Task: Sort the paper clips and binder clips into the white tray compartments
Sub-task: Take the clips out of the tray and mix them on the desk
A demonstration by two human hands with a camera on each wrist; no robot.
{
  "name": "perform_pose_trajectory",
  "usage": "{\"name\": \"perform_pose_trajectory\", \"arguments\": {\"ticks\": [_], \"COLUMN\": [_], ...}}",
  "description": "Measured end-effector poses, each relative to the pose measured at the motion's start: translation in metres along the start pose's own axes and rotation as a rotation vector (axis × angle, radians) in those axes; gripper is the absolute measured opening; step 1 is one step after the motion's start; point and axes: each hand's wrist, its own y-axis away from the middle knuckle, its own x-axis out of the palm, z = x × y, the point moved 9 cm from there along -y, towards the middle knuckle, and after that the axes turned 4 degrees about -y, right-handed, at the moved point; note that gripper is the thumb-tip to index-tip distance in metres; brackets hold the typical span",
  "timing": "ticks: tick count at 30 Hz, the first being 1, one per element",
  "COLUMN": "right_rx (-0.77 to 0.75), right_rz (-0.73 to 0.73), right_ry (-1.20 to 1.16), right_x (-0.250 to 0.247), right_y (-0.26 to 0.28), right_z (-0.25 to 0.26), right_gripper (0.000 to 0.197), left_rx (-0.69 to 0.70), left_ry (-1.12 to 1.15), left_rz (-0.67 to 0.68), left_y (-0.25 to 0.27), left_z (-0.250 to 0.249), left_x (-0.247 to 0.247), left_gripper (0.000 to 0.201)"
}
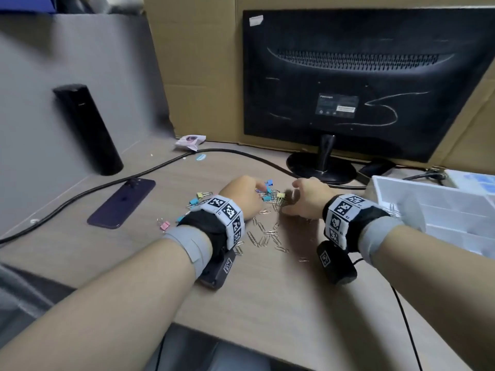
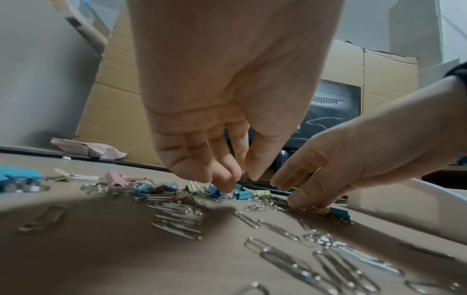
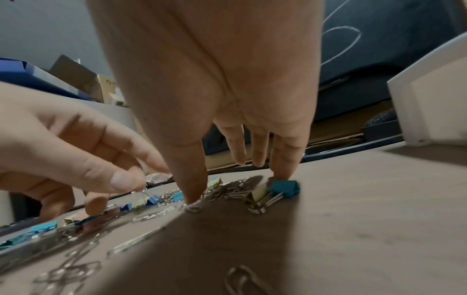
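Note:
Loose silver paper clips [image 1: 265,236] and small coloured binder clips [image 1: 267,198] lie mixed in a heap mid-table. My left hand [image 1: 263,190] curls down over the heap. In the right wrist view its thumb and forefinger [image 3: 141,175] pinch the wire handle of a pale yellow binder clip [image 3: 139,200]. My right hand [image 1: 290,202] reaches down with fairly straight fingers. Its thumb [image 3: 193,197] presses a paper clip [image 3: 193,208], and its outer finger touches a teal binder clip [image 3: 285,188]. The white tray [image 1: 380,183] stands to the right of both hands.
A dark phone [image 1: 122,203] lies to the left, with a black bottle [image 1: 88,129] behind it. A black cable [image 1: 160,167] crosses the table behind the heap. The monitor stand [image 1: 321,167] sits just beyond the hands. More binder clips [image 1: 193,202] lie by my left wrist.

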Motion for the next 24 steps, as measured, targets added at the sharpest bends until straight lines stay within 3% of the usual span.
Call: {"name": "perform_pose_trajectory", "arguments": {"ticks": [3, 5, 11, 18, 22, 24], "right_rx": [-0.032, -0.063, -0.133, -0.188, -0.166, -0.139], "right_rz": [0.033, 0.027, 0.078, 0.068, 0.058, 0.053], "right_ry": [0.044, 0.013, -0.108, -0.191, -0.233, -0.255], "right_x": [0.006, 0.008, 0.011, 0.012, 0.009, 0.007], "right_y": [-0.014, -0.022, -0.021, -0.004, 0.0, 0.001], "right_z": [0.007, 0.007, 0.006, 0.007, 0.006, 0.004], "right_gripper": [0.049, 0.046, 0.012, 0.005, 0.019, 0.032], "left_rx": [0.104, 0.152, 0.136, 0.077, 0.061, 0.035], "left_ry": [-0.063, -0.144, -0.171, -0.125, -0.08, -0.021], "left_rz": [0.069, 0.132, 0.196, 0.082, 0.039, -0.001], "left_y": [-0.01, -0.014, -0.018, -0.012, -0.006, -0.003], "left_z": [-0.012, -0.019, -0.027, -0.025, -0.026, -0.025], "left_x": [0.017, 0.03, 0.033, 0.02, 0.016, 0.008], "left_gripper": [0.053, 0.054, 0.027, 0.007, 0.021, 0.018]}}
